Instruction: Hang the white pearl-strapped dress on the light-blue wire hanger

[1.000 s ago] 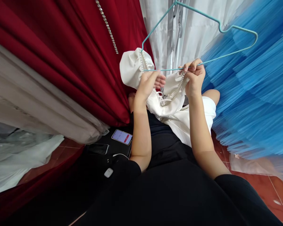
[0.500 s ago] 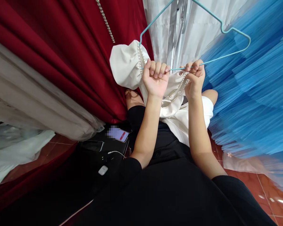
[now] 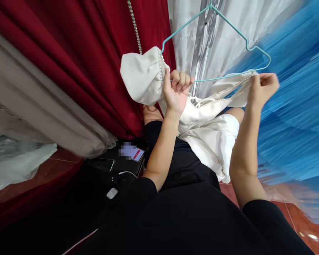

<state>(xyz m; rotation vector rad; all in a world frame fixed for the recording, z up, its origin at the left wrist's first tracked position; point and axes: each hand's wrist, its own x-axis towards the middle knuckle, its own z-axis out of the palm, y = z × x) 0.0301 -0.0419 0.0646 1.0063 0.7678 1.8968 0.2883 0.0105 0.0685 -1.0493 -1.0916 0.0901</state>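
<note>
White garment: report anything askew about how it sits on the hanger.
The white garment looks lopsided: the left end of the turquoise hanger sits inside it, but the right end is bare, with the right hand holding that side's edge just below. No tear shows.

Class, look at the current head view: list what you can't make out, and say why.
All in the head view:
- Hook of the hanger: cut off by the top edge.
- Hanger wire inside the left hand: hidden by its curled fingers.
- Dress edge at the right hand: partly hidden by that hand.
- Lit phone: partly pixelated.
- Blue fabric: blurred.
</note>
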